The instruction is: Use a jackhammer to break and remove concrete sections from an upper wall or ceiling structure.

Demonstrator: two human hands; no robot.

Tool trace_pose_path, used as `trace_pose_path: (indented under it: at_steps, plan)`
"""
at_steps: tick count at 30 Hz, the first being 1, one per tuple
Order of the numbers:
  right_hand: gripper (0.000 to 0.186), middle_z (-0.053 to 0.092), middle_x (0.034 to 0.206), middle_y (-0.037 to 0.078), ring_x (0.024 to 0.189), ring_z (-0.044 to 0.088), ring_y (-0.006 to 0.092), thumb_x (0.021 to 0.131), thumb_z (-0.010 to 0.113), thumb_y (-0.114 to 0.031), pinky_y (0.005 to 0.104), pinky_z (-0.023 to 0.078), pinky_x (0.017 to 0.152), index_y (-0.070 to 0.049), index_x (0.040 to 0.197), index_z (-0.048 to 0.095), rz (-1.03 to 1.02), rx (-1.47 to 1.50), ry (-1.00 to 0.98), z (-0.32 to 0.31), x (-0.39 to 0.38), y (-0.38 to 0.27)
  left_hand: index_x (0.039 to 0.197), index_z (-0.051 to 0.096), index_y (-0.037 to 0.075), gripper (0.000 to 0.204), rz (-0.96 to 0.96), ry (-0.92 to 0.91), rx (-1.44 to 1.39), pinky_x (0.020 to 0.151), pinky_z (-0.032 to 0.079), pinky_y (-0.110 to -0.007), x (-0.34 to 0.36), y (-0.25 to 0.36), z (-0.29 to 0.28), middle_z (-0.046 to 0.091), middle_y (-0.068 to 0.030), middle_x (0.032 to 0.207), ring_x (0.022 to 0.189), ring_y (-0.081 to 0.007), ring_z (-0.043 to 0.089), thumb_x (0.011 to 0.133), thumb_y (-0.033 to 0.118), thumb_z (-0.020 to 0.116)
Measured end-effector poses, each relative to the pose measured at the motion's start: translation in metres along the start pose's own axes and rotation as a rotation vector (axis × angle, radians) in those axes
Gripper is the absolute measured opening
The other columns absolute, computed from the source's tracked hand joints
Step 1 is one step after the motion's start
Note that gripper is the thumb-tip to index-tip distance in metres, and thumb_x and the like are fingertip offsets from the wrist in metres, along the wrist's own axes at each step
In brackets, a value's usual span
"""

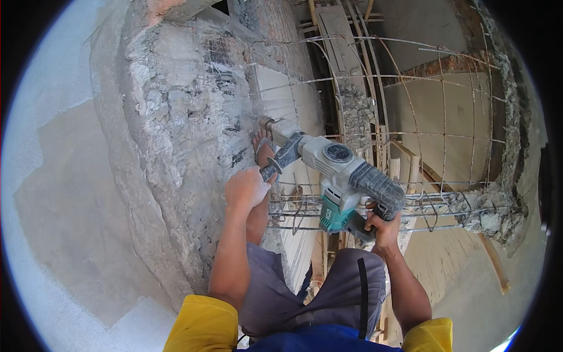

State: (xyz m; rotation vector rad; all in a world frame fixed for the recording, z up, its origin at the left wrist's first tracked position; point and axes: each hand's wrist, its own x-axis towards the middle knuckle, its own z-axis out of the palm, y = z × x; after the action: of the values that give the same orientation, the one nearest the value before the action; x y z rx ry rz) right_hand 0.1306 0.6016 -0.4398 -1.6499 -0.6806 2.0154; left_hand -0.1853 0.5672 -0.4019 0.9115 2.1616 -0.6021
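Note:
A dusty grey and green demolition hammer lies slantwise across the middle of the view, its front end pointing up and left. My left hand is closed round its dark side handle. My right hand grips the rear handle at the lower right of the tool. The front chuck reaches the edge of a broken concrete surface; whether a bit touches it I cannot make out. My left foot, in a sandal, stands on the concrete right beside the chuck.
Bare steel rebars run across an opening on the right, with crumbled concrete clinging at their ends. Planks and poles show below, past the opening. A smooth plastered area lies on the left. My knees are bent near the tool.

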Motion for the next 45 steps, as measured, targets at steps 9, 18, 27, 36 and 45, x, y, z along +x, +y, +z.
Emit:
trace_pose_path:
  at_steps: [9,18,27,36,45]
  plan:
    - [0.02,0.055,0.062,0.008,0.046,0.051,0.0154,0.067,0.057,0.005,0.0263,0.04,0.045,0.007,0.087,0.058,-0.055,-0.094,-0.036,-0.003,0.022,-0.013,0.095,0.065,0.005,0.034,-0.015,0.022,-0.022,0.078,0.049,-0.047,0.007,0.008,-0.001,0.066,-0.0183,0.094,0.092,-0.0365,0.063,0.073,0.03,0.069]
    - [0.014,0.059,0.063,0.007,0.046,0.051,0.0139,0.068,0.059,0.003,0.0267,0.04,0.045,0.004,0.083,0.06,-0.027,-0.095,-0.026,-0.023,0.024,-0.007,0.094,0.065,0.004,0.035,0.038,0.047,-0.011,0.076,0.05,-0.047,0.013,0.013,0.005,0.066,-0.0199,0.09,0.088,-0.038,0.063,0.071,0.031,0.068]
    - [0.02,0.06,0.072,0.007,0.049,0.053,0.0137,0.071,0.064,0.005,0.0271,0.042,0.044,0.003,0.089,0.059,-0.076,0.068,-0.017,-0.004,0.024,0.018,0.096,0.065,0.002,0.036,0.02,0.086,-0.017,0.076,0.05,-0.048,0.029,0.006,0.005,0.066,-0.0221,0.091,0.09,-0.0395,0.062,0.071,0.028,0.068]
    - [0.018,0.056,0.064,0.008,0.046,0.052,0.0164,0.067,0.059,0.006,0.0272,0.04,0.044,0.005,0.085,0.057,-0.055,-0.054,0.044,-0.002,0.014,0.013,0.102,0.063,0.004,0.039,-0.008,0.008,-0.003,0.079,0.049,-0.048,0.026,-0.005,0.005,0.066,-0.0204,0.093,0.093,-0.0385,0.062,0.072,0.028,0.068]
    - [0.011,0.058,0.065,0.005,0.047,0.051,0.0116,0.07,0.06,0.003,0.0247,0.04,0.045,0.003,0.081,0.06,-0.081,-0.062,-0.022,0.003,0.026,0.013,0.098,0.066,0.007,0.029,0.0,0.034,-0.001,0.079,0.051,-0.047,0.023,0.0,0.002,0.066,-0.0212,0.096,0.093,-0.0378,0.064,0.075,0.026,0.061]
